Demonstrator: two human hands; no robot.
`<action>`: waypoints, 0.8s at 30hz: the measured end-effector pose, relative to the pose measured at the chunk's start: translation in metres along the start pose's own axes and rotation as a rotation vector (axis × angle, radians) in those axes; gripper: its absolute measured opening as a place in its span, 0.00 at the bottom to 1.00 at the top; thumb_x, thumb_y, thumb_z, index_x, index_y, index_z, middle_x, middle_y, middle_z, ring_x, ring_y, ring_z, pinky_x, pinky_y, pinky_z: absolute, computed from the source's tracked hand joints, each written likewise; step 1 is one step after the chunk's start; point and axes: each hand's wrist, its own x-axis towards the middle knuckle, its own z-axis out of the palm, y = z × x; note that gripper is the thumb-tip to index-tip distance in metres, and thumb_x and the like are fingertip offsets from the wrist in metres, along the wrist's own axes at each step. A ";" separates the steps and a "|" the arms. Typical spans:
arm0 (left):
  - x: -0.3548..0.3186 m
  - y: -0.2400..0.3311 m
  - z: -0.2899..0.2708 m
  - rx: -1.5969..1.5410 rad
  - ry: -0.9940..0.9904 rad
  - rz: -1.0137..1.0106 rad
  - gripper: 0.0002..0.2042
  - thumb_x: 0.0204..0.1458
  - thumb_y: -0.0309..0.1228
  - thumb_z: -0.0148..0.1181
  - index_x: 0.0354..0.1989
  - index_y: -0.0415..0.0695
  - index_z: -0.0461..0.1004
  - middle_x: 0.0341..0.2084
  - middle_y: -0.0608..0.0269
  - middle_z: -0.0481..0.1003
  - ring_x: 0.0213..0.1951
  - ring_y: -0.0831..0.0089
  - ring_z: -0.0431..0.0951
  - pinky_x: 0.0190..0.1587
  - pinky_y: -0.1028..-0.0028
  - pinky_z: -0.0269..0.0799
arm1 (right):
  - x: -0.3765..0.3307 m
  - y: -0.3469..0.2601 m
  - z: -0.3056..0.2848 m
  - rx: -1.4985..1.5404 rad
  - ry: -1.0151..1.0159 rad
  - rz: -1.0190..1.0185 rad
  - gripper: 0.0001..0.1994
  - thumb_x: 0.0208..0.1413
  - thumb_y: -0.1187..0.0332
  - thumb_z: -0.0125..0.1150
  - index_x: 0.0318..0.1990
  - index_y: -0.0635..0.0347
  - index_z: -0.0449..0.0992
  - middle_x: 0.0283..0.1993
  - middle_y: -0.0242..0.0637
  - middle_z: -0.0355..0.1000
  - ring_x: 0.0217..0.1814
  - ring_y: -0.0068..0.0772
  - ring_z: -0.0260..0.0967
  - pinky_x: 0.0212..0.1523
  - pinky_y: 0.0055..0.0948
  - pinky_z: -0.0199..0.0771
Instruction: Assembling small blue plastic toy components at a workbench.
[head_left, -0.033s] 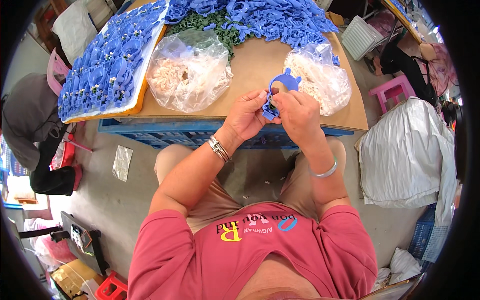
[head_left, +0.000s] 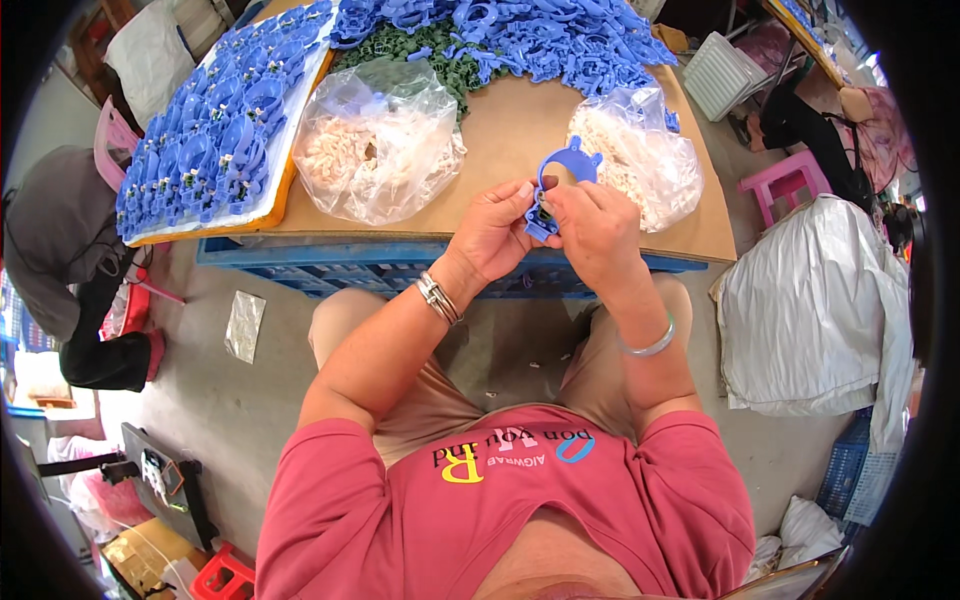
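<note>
Over the near edge of the table I hold a blue plastic part (head_left: 572, 158) with a round ring and small knobs. My left hand (head_left: 492, 232) grips its lower left side between thumb and fingers. Against the lower part of the ring, the fingers of my right hand (head_left: 602, 228) are pinched together; whatever is between them is hidden. A small dark patch shows on the part between my two hands. Right behind my right hand is a clear plastic bag (head_left: 655, 165) of small cream-coloured pieces. Another clear bag (head_left: 375, 150) of such pieces lies farther left.
Blue parts (head_left: 560, 45) and dark green pieces (head_left: 415, 42) are heaped at the table's back. At left, an orange-edged tray (head_left: 270, 215) carries rows of blue assemblies. A blue crate (head_left: 300, 262) supports the tabletop (head_left: 520, 125). To the right are a white sack (head_left: 810, 310) and a pink stool (head_left: 785, 180).
</note>
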 end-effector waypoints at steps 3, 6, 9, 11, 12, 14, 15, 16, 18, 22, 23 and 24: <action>0.000 -0.001 0.001 0.010 0.053 0.001 0.13 0.55 0.31 0.44 0.44 0.36 0.67 0.34 0.57 0.72 0.34 0.67 0.74 0.31 0.66 0.75 | 0.000 -0.004 0.001 -0.033 -0.021 0.007 0.04 0.39 0.76 0.55 0.23 0.57 0.67 0.18 0.33 0.63 0.20 0.37 0.63 0.19 0.33 0.61; 0.000 -0.001 0.001 0.040 0.096 0.025 0.13 0.55 0.31 0.44 0.44 0.36 0.67 0.33 0.57 0.72 0.34 0.66 0.74 0.30 0.67 0.74 | -0.004 -0.003 0.003 0.083 -0.025 0.118 0.03 0.41 0.76 0.56 0.25 0.60 0.69 0.20 0.37 0.66 0.19 0.37 0.64 0.19 0.30 0.62; 0.001 0.002 0.001 0.002 -0.022 0.021 0.14 0.55 0.32 0.44 0.44 0.36 0.66 0.32 0.55 0.72 0.32 0.63 0.75 0.28 0.68 0.74 | -0.005 0.001 -0.003 0.474 0.002 0.419 0.03 0.45 0.75 0.57 0.27 0.64 0.72 0.20 0.37 0.68 0.19 0.28 0.64 0.20 0.22 0.62; 0.003 0.003 -0.003 -0.029 -0.022 -0.041 0.14 0.55 0.33 0.44 0.44 0.36 0.66 0.31 0.53 0.73 0.29 0.60 0.75 0.27 0.69 0.74 | -0.002 0.007 -0.017 0.394 0.168 0.502 0.04 0.47 0.74 0.57 0.30 0.66 0.73 0.21 0.34 0.69 0.21 0.18 0.62 0.21 0.18 0.61; 0.003 0.003 -0.004 -0.032 -0.025 -0.042 0.14 0.55 0.33 0.44 0.44 0.36 0.66 0.31 0.53 0.73 0.29 0.60 0.75 0.27 0.69 0.74 | 0.000 0.012 -0.025 0.424 0.117 0.589 0.03 0.48 0.75 0.55 0.30 0.66 0.73 0.21 0.30 0.67 0.22 0.14 0.59 0.22 0.16 0.60; 0.007 0.001 -0.006 -0.042 0.014 -0.029 0.15 0.55 0.35 0.44 0.44 0.36 0.66 0.31 0.52 0.73 0.28 0.59 0.75 0.26 0.69 0.73 | -0.005 0.035 -0.037 0.399 0.080 0.573 0.03 0.48 0.76 0.55 0.30 0.66 0.73 0.22 0.31 0.67 0.22 0.15 0.60 0.23 0.16 0.60; 0.008 0.001 -0.008 -0.057 0.017 -0.035 0.14 0.55 0.35 0.43 0.44 0.37 0.66 0.31 0.52 0.73 0.28 0.59 0.75 0.26 0.69 0.73 | -0.006 0.045 -0.039 0.384 0.041 0.556 0.03 0.48 0.76 0.55 0.30 0.67 0.73 0.22 0.31 0.67 0.22 0.15 0.60 0.23 0.16 0.61; 0.007 0.002 -0.010 -0.061 0.036 -0.026 0.14 0.55 0.35 0.44 0.43 0.37 0.66 0.31 0.52 0.73 0.29 0.59 0.75 0.27 0.69 0.73 | -0.005 0.051 -0.037 0.271 0.172 0.405 0.03 0.48 0.77 0.54 0.29 0.67 0.73 0.23 0.31 0.67 0.22 0.16 0.60 0.25 0.15 0.60; 0.006 0.004 -0.011 -0.063 0.074 -0.015 0.14 0.55 0.35 0.44 0.43 0.38 0.66 0.31 0.51 0.73 0.29 0.59 0.75 0.28 0.68 0.72 | -0.006 0.052 -0.046 0.152 0.515 0.365 0.03 0.48 0.77 0.54 0.30 0.67 0.73 0.25 0.32 0.68 0.25 0.18 0.62 0.26 0.17 0.62; 0.006 0.008 -0.014 -0.065 0.055 0.008 0.14 0.55 0.34 0.44 0.42 0.38 0.67 0.32 0.50 0.72 0.30 0.58 0.74 0.28 0.68 0.71 | 0.004 0.070 -0.071 0.176 0.657 0.446 0.07 0.50 0.80 0.49 0.35 0.66 0.73 0.32 0.33 0.72 0.35 0.21 0.67 0.39 0.18 0.65; 0.007 0.007 -0.013 -0.069 0.068 0.015 0.13 0.55 0.34 0.43 0.43 0.38 0.67 0.32 0.49 0.72 0.30 0.58 0.74 0.28 0.68 0.71 | 0.000 0.079 -0.070 0.149 0.588 0.524 0.07 0.49 0.80 0.49 0.35 0.66 0.73 0.33 0.32 0.72 0.35 0.21 0.67 0.40 0.18 0.65; 0.008 0.007 -0.013 -0.072 0.083 0.022 0.13 0.55 0.34 0.43 0.43 0.38 0.67 0.33 0.49 0.72 0.30 0.58 0.74 0.28 0.68 0.71 | -0.006 0.093 -0.065 0.124 0.519 0.602 0.08 0.49 0.80 0.49 0.35 0.65 0.73 0.33 0.32 0.72 0.35 0.21 0.67 0.40 0.18 0.65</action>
